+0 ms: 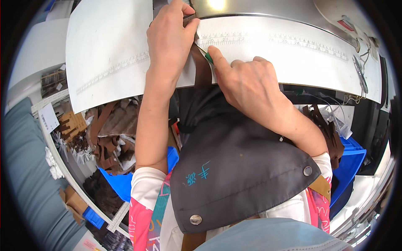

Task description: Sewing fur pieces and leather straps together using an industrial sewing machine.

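A dark brown strip of material point(203, 71) runs over the front edge of a white work board point(109, 42) printed with ruler scales. My left hand point(168, 39) is closed at the strip's far end, beside a metal machine bed; thumb and forefinger pinch there, and the strip's far part is hidden under them. Just to the right, my right hand point(249, 79) is closed round a slim tool with a green handle point(208, 57). Its thin metal tip touches or nearly touches the strip, close to my left thumb. Most of the tool is covered by my fingers.
Silver snips or tweezers point(360, 74) lie at the board's right end. A shiny metal machine bed point(243, 7) borders the far side. Below the board are brown fabric pieces point(106, 144), a blue bin point(354, 163) at right and a dark apron point(243, 163) over my lap.
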`<state>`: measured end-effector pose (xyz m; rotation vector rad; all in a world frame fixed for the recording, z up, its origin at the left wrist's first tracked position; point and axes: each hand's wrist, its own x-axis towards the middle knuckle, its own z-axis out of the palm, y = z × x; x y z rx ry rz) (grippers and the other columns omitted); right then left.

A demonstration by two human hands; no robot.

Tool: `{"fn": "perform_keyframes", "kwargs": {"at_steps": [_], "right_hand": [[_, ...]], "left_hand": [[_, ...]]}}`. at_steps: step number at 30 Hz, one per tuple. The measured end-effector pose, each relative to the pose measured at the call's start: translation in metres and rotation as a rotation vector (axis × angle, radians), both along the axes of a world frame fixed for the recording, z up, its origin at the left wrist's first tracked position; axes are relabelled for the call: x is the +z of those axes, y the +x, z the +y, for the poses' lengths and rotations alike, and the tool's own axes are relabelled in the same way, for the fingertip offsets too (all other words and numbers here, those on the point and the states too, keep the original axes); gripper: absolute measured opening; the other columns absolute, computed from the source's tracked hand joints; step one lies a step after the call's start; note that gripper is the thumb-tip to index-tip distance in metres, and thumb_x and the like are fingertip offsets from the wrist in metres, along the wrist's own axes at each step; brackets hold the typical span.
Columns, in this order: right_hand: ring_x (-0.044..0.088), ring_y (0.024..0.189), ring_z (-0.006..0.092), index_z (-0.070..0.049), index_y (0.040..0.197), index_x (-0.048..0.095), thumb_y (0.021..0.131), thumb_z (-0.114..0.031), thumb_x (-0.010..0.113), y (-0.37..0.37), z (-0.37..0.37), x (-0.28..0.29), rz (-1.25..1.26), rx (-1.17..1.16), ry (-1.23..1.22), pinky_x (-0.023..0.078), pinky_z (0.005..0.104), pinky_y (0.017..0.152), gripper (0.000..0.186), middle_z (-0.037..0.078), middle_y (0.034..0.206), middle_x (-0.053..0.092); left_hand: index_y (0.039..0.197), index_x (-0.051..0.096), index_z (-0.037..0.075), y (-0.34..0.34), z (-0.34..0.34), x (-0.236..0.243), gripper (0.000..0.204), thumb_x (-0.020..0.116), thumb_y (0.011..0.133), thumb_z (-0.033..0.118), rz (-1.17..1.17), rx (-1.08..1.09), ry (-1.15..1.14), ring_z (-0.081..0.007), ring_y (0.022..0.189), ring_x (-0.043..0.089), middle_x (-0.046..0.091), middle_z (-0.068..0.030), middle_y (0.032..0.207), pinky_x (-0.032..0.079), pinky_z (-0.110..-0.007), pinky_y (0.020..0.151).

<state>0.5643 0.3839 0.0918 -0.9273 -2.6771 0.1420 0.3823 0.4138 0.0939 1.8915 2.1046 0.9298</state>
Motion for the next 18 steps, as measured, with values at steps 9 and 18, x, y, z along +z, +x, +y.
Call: {"fn": "perform_keyframes", "kwargs": {"at_steps": [9,18], "right_hand": [[0.050,0.039,0.0211,-0.005,0.118,0.058,0.083,-0.014,0.061,0.000,-0.003,0.003,0.007,-0.010,-0.017,0.042,0.0319,0.048,0.036,0.003,0.048,0.050],[0.052,0.042,0.0235,-0.006,0.123,0.056,0.084,-0.012,0.062,0.014,-0.007,-0.002,0.163,-0.045,-0.262,0.041,0.0328,0.049,0.040,0.004,0.052,0.054]], "left_hand": [[0.094,0.062,0.007,-0.004,-0.022,-0.012,0.023,0.060,0.074,-0.003,0.361,-0.092,0.093,-0.0297,0.078,0.058,0.056,-0.0089,0.087,0.050,-0.039,0.069],[0.109,0.064,0.010,-0.021,-0.040,-0.003,0.032,0.058,0.079,0.001,0.287,-0.239,0.059,-0.0244,0.094,0.060,0.064,-0.0057,0.099,0.035,-0.047,0.100]]}}
